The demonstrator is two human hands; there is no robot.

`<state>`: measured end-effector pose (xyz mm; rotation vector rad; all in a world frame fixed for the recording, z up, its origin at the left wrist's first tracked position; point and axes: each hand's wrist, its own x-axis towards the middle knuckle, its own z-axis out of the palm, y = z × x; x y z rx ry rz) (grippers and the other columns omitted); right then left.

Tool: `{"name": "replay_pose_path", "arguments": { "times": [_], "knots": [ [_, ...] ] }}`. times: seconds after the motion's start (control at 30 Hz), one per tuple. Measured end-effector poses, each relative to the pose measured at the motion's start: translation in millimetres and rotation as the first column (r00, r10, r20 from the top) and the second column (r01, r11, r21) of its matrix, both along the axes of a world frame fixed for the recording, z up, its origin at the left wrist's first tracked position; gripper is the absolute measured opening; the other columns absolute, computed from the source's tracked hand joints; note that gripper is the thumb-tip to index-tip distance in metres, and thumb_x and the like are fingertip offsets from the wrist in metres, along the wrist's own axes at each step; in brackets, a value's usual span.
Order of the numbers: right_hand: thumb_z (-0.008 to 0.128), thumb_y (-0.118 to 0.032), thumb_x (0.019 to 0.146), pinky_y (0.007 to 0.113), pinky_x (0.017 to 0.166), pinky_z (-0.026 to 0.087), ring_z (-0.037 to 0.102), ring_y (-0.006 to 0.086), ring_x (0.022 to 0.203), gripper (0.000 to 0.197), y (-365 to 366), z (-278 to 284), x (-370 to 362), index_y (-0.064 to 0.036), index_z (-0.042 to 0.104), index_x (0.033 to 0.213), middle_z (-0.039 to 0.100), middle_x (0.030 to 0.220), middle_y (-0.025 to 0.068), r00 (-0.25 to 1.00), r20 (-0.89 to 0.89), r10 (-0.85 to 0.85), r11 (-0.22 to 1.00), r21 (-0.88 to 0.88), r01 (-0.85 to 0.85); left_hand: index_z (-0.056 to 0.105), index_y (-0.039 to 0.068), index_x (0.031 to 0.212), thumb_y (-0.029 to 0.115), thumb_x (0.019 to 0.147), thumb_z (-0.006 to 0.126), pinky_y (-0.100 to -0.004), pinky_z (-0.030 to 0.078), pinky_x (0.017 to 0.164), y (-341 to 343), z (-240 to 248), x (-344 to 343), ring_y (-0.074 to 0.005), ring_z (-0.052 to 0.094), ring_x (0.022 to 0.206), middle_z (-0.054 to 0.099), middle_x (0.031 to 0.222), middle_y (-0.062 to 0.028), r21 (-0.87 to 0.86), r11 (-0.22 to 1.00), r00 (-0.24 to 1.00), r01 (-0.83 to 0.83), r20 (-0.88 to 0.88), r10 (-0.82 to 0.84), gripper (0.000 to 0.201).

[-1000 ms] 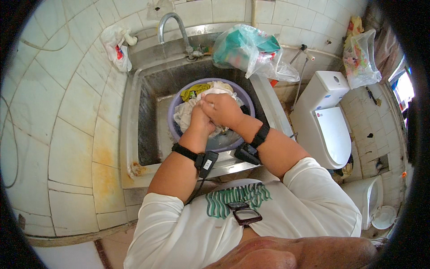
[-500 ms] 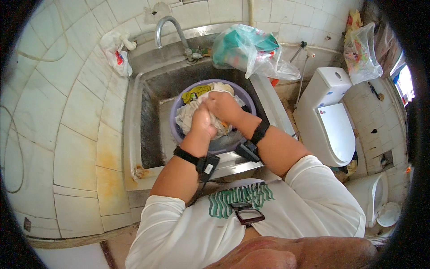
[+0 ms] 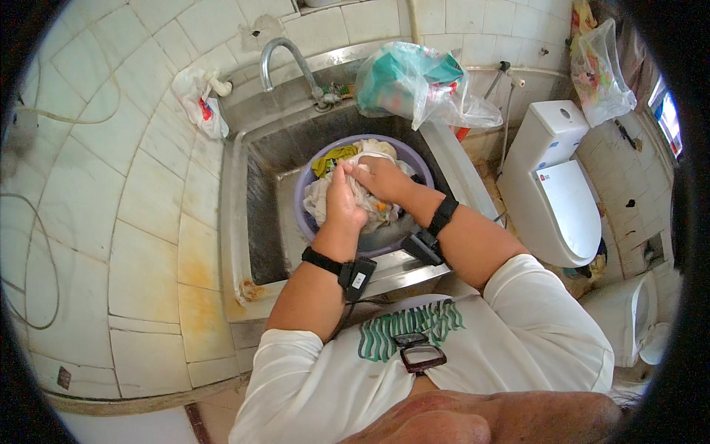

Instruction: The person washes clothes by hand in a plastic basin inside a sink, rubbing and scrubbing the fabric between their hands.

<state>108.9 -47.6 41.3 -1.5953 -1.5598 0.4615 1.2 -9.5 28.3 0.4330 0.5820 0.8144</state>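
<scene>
Both my hands are over a purple basin [image 3: 299, 209] standing in a metal sink [image 3: 231, 222]. The basin holds wet-looking whitish cloth [image 3: 316, 198] and a yellow-green cloth [image 3: 334, 157] at its far left. My left hand [image 3: 343, 194] is turned on its side, closed against the whitish cloth. From the right, my right hand [image 3: 379, 179] grips the same cloth, its fingers close to those of the left. An orange patch shows on the cloth below my hands. Cloudy water lies at the basin's near side. The fingertips are partly hidden.
A curved faucet [image 3: 285, 46] rises behind the sink. On the back right edge lies a clear plastic bag [image 3: 414, 81] with green contents. Another bag [image 3: 203, 103] hangs on the left wall. To the right stand a white toilet [image 3: 562, 200] and a white bin [image 3: 625, 318].
My hands have shifted slightly apart on the whitish cloth, and the left one has turned more upright. The whole view has moved a little, so everything sits further right.
</scene>
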Motion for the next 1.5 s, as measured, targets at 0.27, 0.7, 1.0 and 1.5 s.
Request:
{"name": "replay_pose_path", "arguments": {
  "times": [0.27,0.7,1.0,1.5],
  "knots": [
    [0.053,-0.034,0.085,0.046,0.066,0.045,0.057,0.0416,0.073,0.035,-18.3,22.8,-16.2,-0.0006,0.06,0.08,0.059,0.075,0.025,0.994,0.038,0.101,0.973,0.206,-0.107,0.049,0.007,0.119,0.043,0.093,0.042,-0.0456,0.041,0.093,-3.4,2.1,-6.2,-0.0267,0.054,0.106,0.056,0.118,-0.0088,0.02,1.0,0.997,-0.02,-0.073,0.021,0.045],
    [0.047,-0.04,0.087,0.049,0.07,0.048,0.061,0.0401,0.074,0.04,-15.8,23.6,-12.2,-0.0049,0.066,0.086,0.063,0.078,0.0222,0.995,0.07,-0.069,0.996,0.066,0.065,0.049,0.007,0.121,0.048,0.092,0.041,-0.0476,0.044,0.091,-12.5,12.0,-1.3,-0.0286,0.054,0.108,0.055,0.119,-0.0107,0.075,0.996,0.987,0.043,-0.158,-0.031,0.05],
    [0.045,-0.041,0.088,0.05,0.068,0.048,0.061,0.0408,0.073,0.042,1.0,3.6,-4.0,-0.004,0.065,0.081,0.062,0.078,0.0245,0.967,0.074,-0.243,0.969,-0.023,0.245,0.052,0.006,0.116,0.045,0.094,0.04,-0.0468,0.046,0.088,-8.2,0.6,4.8,-0.0289,0.056,0.103,0.058,0.114,-0.0106,0.028,0.987,0.986,0.16,-0.052,-0.158,0.046],
    [0.044,-0.039,0.088,0.049,0.067,0.047,0.06,0.0407,0.071,0.04,-6.5,12.2,-3.4,-0.0043,0.065,0.083,0.062,0.079,0.0224,0.961,0.112,-0.254,0.967,0.022,0.253,0.05,0.008,0.119,0.043,0.093,0.041,-0.0464,0.045,0.09,-21.5,13.5,4.7,-0.0278,0.056,0.103,0.058,0.115,-0.0104,0.045,0.992,0.982,0.117,-0.154,-0.108,0.044]
  ]
}}
